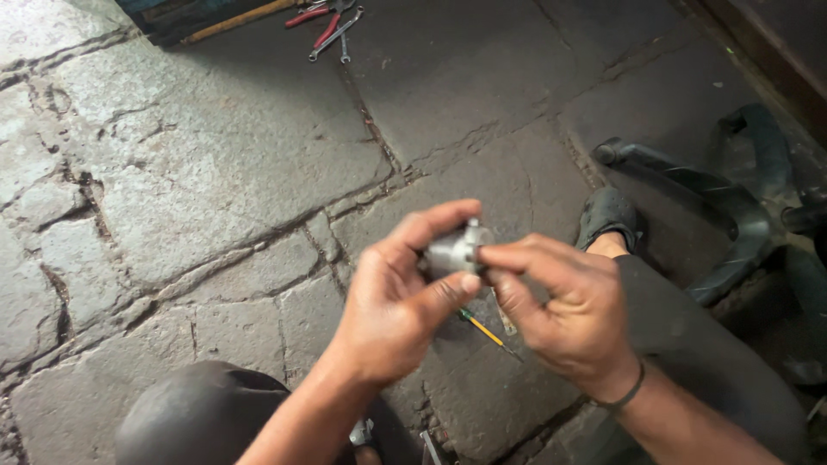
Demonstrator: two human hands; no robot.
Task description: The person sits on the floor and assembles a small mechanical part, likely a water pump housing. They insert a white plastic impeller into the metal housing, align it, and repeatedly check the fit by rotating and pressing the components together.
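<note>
Inspector: Gripped at chest height above the stone floor, small metal cylinder. Left hand pinches its body between thumb and forefinger; right hand pinches its right end with the fingertips.

Clerk: Handling?

Inspector: Judged rigid, dense for its size, smooth and liable to slip. Best held round the barrel. Screwdriver lies below; pliers well apart.
</note>
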